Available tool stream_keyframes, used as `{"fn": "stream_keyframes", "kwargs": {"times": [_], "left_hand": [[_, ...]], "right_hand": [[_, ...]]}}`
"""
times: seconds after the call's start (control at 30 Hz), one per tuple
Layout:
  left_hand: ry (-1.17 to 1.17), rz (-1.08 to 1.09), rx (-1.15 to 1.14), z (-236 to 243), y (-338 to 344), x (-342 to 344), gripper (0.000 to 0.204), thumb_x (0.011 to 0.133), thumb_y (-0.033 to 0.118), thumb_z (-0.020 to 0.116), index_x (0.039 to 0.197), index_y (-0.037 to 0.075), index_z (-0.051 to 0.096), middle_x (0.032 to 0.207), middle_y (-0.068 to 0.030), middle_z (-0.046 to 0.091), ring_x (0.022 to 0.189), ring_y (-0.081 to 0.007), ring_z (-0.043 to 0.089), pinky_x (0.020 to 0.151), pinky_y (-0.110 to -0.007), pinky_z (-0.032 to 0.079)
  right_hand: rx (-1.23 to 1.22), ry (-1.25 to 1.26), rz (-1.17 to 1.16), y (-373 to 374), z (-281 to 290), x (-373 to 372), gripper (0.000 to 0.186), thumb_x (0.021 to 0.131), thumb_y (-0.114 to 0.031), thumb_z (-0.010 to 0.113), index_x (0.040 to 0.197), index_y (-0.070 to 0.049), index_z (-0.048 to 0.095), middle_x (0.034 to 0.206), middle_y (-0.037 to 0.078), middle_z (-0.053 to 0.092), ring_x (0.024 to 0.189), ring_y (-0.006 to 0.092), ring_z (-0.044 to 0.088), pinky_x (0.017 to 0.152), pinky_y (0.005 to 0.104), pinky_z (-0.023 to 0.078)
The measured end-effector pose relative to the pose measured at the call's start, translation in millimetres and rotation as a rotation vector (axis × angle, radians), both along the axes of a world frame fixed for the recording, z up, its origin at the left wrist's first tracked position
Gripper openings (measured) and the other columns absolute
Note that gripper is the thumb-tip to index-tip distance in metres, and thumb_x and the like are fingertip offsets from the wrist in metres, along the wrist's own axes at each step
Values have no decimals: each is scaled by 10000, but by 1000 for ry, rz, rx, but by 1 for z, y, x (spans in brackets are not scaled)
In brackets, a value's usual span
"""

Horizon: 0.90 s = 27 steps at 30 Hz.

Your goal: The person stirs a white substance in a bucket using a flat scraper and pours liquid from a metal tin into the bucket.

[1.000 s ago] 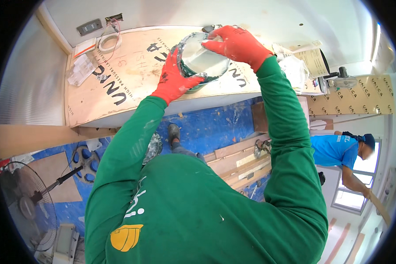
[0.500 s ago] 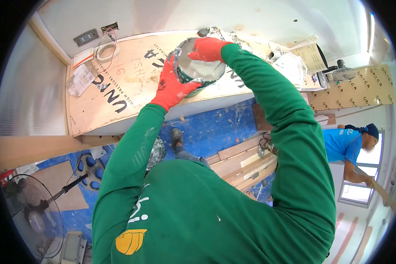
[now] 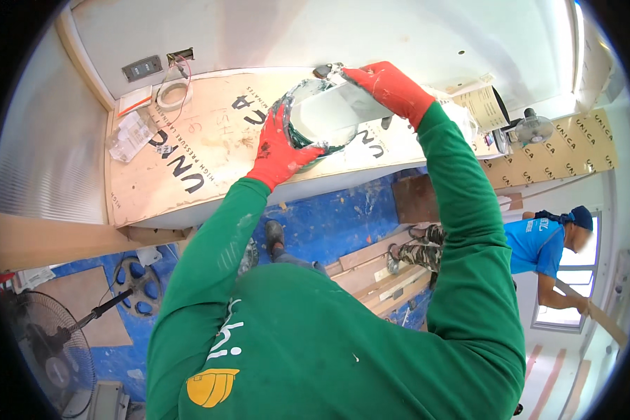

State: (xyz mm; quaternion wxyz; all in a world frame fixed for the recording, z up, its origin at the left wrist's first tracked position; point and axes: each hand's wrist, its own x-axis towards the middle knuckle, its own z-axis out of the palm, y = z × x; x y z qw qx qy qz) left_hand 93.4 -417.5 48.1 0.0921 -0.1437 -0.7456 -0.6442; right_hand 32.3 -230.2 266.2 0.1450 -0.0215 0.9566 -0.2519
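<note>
My left hand (image 3: 278,150), in a red glove, grips the near left rim of a round bucket (image 3: 344,145) smeared with white. Inside the bucket lies a pale, smooth putty (image 3: 318,119). In my right hand (image 3: 397,89), also red-gloved, is a wide, flat putty knife (image 3: 362,102); the hand is closed around its right end. The blade slants over the bucket's right side, its left part above the putty. Whether it touches the putty I cannot tell. The bucket stands on a board-covered counter (image 3: 210,129).
On the counter's left lie a tape roll (image 3: 174,95) and a clear plastic packet (image 3: 131,136). A beige cylinder (image 3: 481,110) sits at right. A floor fan (image 3: 52,350) stands lower left; planks (image 3: 371,269) lie on the blue floor. A co-worker (image 3: 539,245) holds a board at right.
My right hand has moved from inside the bucket to the right, bringing the putty knife into sight. My left hand stays on the rim. The co-worker's legs now show.
</note>
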Motion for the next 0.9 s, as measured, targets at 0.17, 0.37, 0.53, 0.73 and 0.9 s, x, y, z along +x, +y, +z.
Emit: {"fn": "stream_keyframes", "kwargs": {"times": [0.17,0.37,0.53,0.73,0.9], "left_hand": [[26,-30,-38,8,-3,-1,1172,653,479,889,1528,-11,281,1537,-252,321,1449,-390,305,1202,-460,280],[7,-8,-9,-2,1,-1,1162,660,483,889,1526,-6,288,1525,-241,342,1432,-374,337,1193,-442,308],[-14,-56,12,11,-2,1,1185,658,491,890,1539,7,265,1538,-230,329,1431,-372,346,1189,-444,320],[-47,-17,-75,4,-5,5,1190,654,511,889,1541,13,270,1548,-232,323,1438,-379,338,1191,-445,317],[-2,-14,-93,4,-2,1,1218,647,534,887,1549,19,252,1556,-238,309,1450,-382,321,1202,-445,299]], "right_hand": [[331,404,212,-10,-3,21,565,929,-560,632,1190,-65,708,986,158,724,896,272,677,851,355,533],[465,311,349,-22,-39,-5,572,921,-620,577,1187,-133,715,1194,131,703,1135,320,646,991,403,492],[595,216,441,-40,-93,-28,590,942,-608,531,1254,-128,672,1238,118,692,1158,311,642,990,403,494],[605,94,452,-37,-116,-43,587,958,-541,519,1285,-66,629,1220,189,686,1101,348,662,967,452,508],[645,58,743,4,-133,-70,431,972,-308,537,1327,-73,603,1071,228,704,980,379,690,867,457,539]]}}
